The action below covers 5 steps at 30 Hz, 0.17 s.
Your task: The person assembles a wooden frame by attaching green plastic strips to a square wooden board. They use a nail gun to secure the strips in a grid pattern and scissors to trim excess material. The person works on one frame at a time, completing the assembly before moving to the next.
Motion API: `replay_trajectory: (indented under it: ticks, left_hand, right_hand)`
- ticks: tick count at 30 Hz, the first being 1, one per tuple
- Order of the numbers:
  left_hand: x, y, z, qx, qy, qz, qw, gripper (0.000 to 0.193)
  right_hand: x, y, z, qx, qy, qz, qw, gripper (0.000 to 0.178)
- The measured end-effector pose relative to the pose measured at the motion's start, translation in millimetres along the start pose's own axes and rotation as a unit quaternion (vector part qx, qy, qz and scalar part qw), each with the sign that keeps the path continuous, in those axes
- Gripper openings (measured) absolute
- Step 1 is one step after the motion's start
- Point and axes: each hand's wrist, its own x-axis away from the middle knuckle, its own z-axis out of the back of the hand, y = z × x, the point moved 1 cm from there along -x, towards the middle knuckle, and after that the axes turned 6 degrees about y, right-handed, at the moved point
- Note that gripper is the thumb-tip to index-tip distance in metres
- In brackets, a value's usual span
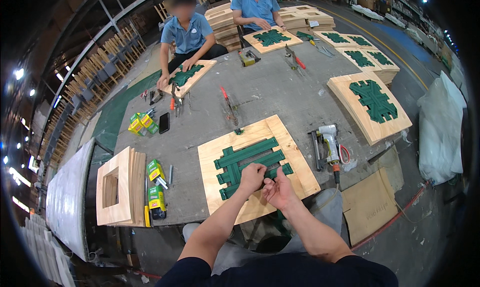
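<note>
In front of me a square plywood frame (pixel 300 159) lies tilted on the grey table, its near edge by my lap. Several green webbing straps (pixel 249 150) cross its opening, some woven over and under each other. My left hand (pixel 253 177) is closed over a strap near the middle of the weave, knuckles up. Palm upward, my right hand (pixel 279 191) has its fingers curled and its thumb against the end of a green strap (pixel 283 170) at the frame's near right. The fingers partly hide the strap between the two hands.
An air staple gun (pixel 328 139) lies right of the frame; a stack of webbed frames (pixel 345 94) stands beyond it. At left are bare frames (pixel 114 187), staple boxes (pixel 156 169) and a phone (pixel 164 122). Pincers (pixel 229 107) lie ahead. Two co-workers handle webbed panels (pixel 265 47) across the table.
</note>
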Motion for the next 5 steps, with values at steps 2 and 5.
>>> replay_trajectory:
  ticks: [2,5]
  left_hand:
    - [-6.1,5.9,-1.8,-0.001,-0.043,0.029,0.999,0.026]
    - [-18.5,18.4,2.0,-0.018,-0.111,0.047,0.992,0.027]
  right_hand:
    - [-11.2,-4.2,4.2,-0.059,0.012,-0.027,0.998,0.051]
    - [-39.3,-12.6,28.1,-0.108,-0.104,-0.078,0.986,0.051]
